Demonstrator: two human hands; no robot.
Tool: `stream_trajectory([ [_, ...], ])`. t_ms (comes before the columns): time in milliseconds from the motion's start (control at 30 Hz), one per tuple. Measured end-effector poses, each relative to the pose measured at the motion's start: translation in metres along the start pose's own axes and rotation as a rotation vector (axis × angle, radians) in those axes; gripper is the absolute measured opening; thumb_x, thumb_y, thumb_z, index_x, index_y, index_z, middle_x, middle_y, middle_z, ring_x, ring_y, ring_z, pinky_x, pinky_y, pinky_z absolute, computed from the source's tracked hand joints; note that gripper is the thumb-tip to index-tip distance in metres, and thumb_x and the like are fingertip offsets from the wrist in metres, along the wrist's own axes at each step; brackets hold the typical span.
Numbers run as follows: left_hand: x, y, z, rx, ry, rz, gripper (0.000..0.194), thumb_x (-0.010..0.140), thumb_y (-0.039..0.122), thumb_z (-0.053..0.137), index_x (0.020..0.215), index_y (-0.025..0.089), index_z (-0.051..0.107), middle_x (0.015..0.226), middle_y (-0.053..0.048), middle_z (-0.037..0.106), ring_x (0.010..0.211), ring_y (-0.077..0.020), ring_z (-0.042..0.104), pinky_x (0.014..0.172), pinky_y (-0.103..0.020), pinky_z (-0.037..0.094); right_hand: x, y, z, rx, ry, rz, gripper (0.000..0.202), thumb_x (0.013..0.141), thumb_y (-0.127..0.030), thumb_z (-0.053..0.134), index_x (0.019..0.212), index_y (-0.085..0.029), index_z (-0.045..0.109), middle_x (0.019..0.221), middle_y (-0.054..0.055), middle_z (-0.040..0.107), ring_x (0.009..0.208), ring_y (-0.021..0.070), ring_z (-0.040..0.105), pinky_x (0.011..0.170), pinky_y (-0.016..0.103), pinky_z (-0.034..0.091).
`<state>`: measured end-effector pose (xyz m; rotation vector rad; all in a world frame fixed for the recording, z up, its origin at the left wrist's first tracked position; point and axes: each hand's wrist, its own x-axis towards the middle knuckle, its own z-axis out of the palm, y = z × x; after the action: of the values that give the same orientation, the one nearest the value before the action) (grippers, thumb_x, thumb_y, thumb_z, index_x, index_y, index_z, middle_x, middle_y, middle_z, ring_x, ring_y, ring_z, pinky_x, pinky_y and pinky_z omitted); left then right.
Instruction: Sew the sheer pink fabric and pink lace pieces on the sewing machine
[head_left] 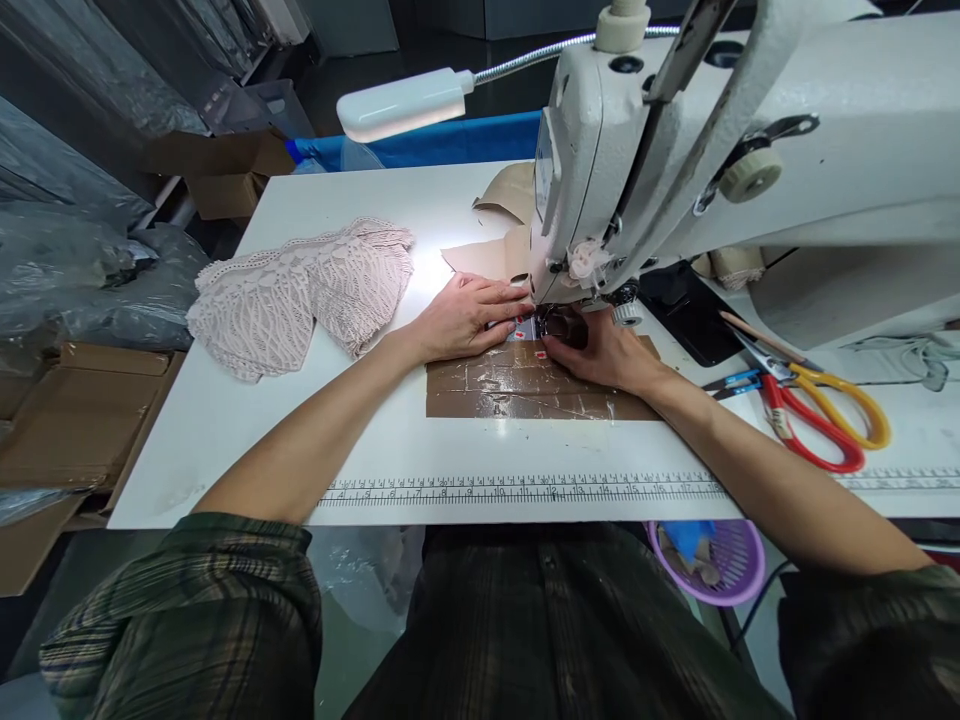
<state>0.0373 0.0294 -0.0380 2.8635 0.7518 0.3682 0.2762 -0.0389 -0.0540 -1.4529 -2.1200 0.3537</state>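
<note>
A white sewing machine (585,190) stands over the table, its needle area between my two hands. My left hand (476,318) lies flat with fingers stretched toward the needle, on the near edge of a beige fabric piece (487,257). My right hand (604,350) is just right of the presser foot (541,322), thumb and fingers curled together; what they hold is hidden by the machine head. Beneath both hands is a brown taped plate (495,390) with small red marks near the foot. A pile of pale pink lace pieces (300,290) rests left of my left hand.
Red-handled scissors (814,425), yellow-handled scissors (847,400) and a black phone (694,310) lie on the right. A ruler strip (517,490) runs along the table's front edge. A lamp (405,103) hangs behind. Below is a purple basket (739,575); cardboard boxes (82,420) stand left.
</note>
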Motion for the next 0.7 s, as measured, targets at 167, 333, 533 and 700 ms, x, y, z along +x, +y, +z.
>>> stream_trajectory([
  [167,0.0,0.0,0.0,-0.017,0.0,-0.007,0.042,0.101,0.036,0.04,0.137,0.031,0.062,0.14,-0.006,0.063,0.121,-0.0262,0.058,0.102,-0.044,0.036,-0.001,-0.004,0.007,0.024,0.041,0.031,0.023,0.081,-0.036,0.058,0.097,-0.02,0.06,0.099,0.014,0.065,0.097,0.0323,0.061,0.086,0.05,0.051],
  [333,0.0,0.0,0.0,-0.014,-0.005,-0.01,0.042,0.102,0.038,0.038,0.136,0.031,0.063,0.142,-0.005,0.062,0.121,-0.0252,0.058,0.102,-0.042,0.036,0.0,-0.004,0.01,0.033,0.04,-0.011,0.026,0.081,-0.034,0.057,0.103,-0.019,0.06,0.093,0.012,0.065,0.091,0.0305,0.06,0.085,0.049,0.05],
  [533,-0.001,0.0,0.0,-0.012,-0.001,0.001,0.043,0.102,0.038,0.038,0.136,0.029,0.062,0.142,-0.006,0.062,0.122,-0.0253,0.058,0.101,-0.041,0.037,-0.001,0.0,0.013,0.043,0.029,0.007,0.029,0.082,-0.033,0.059,0.108,-0.02,0.061,0.1,0.012,0.065,0.092,0.0284,0.058,0.084,0.046,0.05],
  [700,0.0,0.001,-0.002,-0.002,-0.01,-0.006,0.042,0.102,0.039,0.039,0.134,0.028,0.064,0.14,-0.006,0.063,0.119,-0.0253,0.059,0.1,-0.041,0.038,0.0,0.002,0.014,0.055,0.016,-0.012,0.029,0.082,-0.032,0.059,0.109,-0.021,0.059,0.101,0.011,0.063,0.095,0.0287,0.057,0.086,0.048,0.05],
])
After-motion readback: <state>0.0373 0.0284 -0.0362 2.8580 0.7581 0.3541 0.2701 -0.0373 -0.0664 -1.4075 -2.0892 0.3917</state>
